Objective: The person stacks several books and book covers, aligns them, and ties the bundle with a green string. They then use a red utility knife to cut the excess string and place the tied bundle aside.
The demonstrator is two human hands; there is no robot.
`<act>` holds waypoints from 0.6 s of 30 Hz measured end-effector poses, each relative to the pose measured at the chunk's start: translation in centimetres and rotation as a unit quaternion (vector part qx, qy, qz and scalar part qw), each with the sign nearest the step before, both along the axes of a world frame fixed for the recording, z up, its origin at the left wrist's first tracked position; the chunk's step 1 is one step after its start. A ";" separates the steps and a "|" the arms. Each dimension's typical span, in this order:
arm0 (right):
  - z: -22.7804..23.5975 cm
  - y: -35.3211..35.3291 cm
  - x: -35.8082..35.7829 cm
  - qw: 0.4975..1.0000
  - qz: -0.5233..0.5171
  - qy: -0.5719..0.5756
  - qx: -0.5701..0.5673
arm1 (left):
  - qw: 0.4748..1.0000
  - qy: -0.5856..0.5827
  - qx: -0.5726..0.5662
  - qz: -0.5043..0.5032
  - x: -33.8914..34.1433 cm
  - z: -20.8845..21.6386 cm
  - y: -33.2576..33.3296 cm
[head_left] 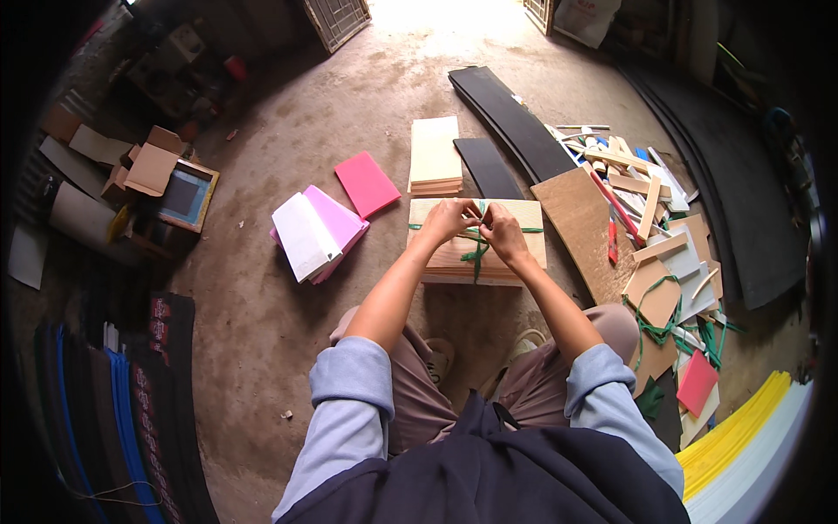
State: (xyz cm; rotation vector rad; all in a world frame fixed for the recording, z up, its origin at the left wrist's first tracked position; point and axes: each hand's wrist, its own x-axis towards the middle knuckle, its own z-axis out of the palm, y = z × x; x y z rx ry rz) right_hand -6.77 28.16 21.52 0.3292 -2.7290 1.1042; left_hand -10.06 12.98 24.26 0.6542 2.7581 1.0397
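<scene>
Both of the person's hands meet over the top of a pale, thick bundle of flat pieces (521,214), which stands just beyond the feet, in the middle of the view. A green cord (532,230) runs across the bundle's top and down its near side, with loose loops and ends hanging there. The left hand (449,220) has its fingers bent and its fingertips pinching the cord near the crossing; the right hand (504,234) pinches the cord just beside them, fingers curled inward. Behind the bundle, a smaller cream stack (434,150) lies on the floor (249,349), with a short black sheet (489,168) beside it and longer black strips (515,122) farther right. To the left lie a pink block (367,183) and a fanned pile of white and lilac pieces (310,231). On the right, a brown board (572,227) carries a red cutter (613,237) near its right edge, beside a jumble of offcuts (650,188). More green cord lies tangled lower in that heap, near a small red-pink piece (697,382). Yellow strips (733,432) lie at the lower right, and an open cardboard box (155,163) stands at the far left.
</scene>
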 end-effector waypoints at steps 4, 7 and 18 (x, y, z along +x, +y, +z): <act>-0.6 0.4 0.0 0.999 -0.021 0.025 0.015 | 0.998 0.050 -0.019 -0.026 -0.1 0.1 0.5; -0.3 0.4 0.0 0.995 -0.020 0.080 0.062 | 0.990 0.127 -0.051 -0.041 0.0 -0.1 0.4; -1.9 2.5 -1.3 0.950 -0.071 -0.197 -0.232 | 0.991 0.096 -0.038 0.081 0.9 -1.6 2.7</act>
